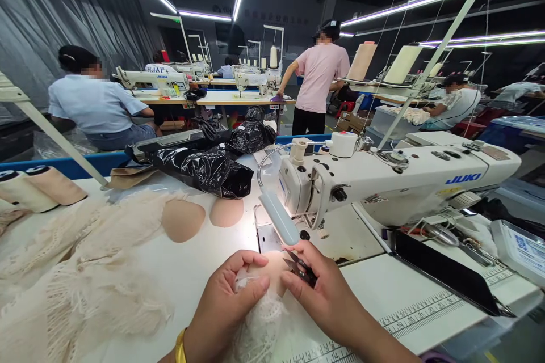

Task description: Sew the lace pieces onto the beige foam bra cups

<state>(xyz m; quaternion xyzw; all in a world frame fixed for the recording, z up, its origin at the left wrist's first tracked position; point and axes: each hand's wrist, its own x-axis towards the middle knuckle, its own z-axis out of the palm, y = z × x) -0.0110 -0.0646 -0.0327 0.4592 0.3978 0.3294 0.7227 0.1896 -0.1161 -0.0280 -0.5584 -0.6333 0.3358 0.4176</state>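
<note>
Beige fabric (272, 264) with white lace (261, 323) is pinched in the left grip (232, 292); the right grip (321, 286) grasps black snips (302, 271) alongside. Blue "JUKI" lettering (463, 178) marks the sewing machine (413, 165) beyond both.

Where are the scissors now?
In the head view, the scissors are in the right hand, just below the gooseneck lamp, right of the left hand.

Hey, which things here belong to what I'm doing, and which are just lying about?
In the job:
Smooth beige piece with white lace, in your left hand
Small dark metal snips, in your right hand
Probably the loose cream lace heap and beige rounded pads

Apparently just lying about:
Crumpled shiny black plastic bags
Translucent plastic box
</note>
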